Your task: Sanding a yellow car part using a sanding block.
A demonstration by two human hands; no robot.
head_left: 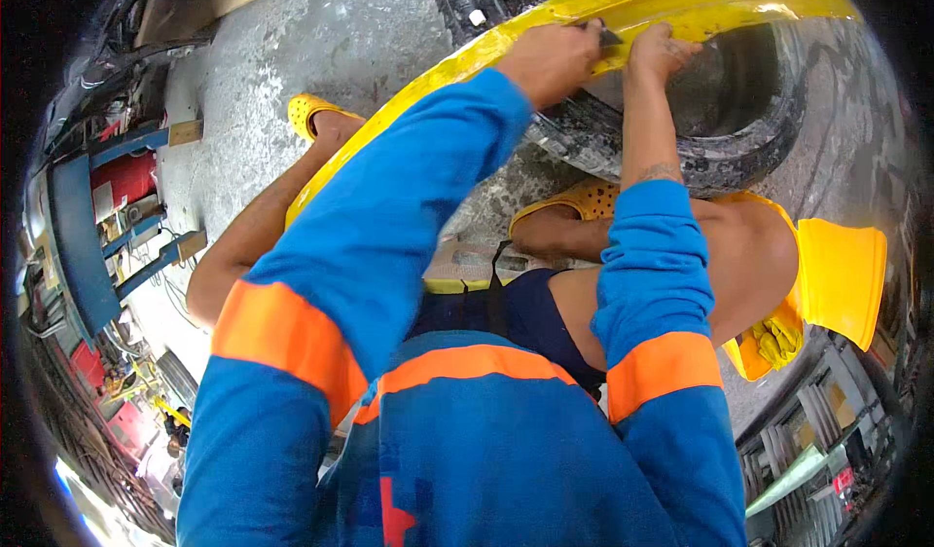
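A long, curved, glossy yellow panel [428, 85] arches in front of me, from beside my left leg to the far right, above dark tyres. My left hand [553, 62] is closed at its near edge, and a small dark flat piece [610, 38] sticks out by the fingertips; its kind is unclear. Just to the right, my right hand [662, 54] grips the panel's lower edge, with its fingers partly hidden. A worn black tyre [749, 153] lies on its side beneath the panel.
Another dark tyre [462, 2] lies at the far side. Yellow clogs [304, 114] are on my feet on the stained concrete floor [292, 21]. Beside my right knee are a yellow plastic piece [844, 276] and a crumpled yellow bundle [778, 343]. Blue metal framing [83, 240] stands left.
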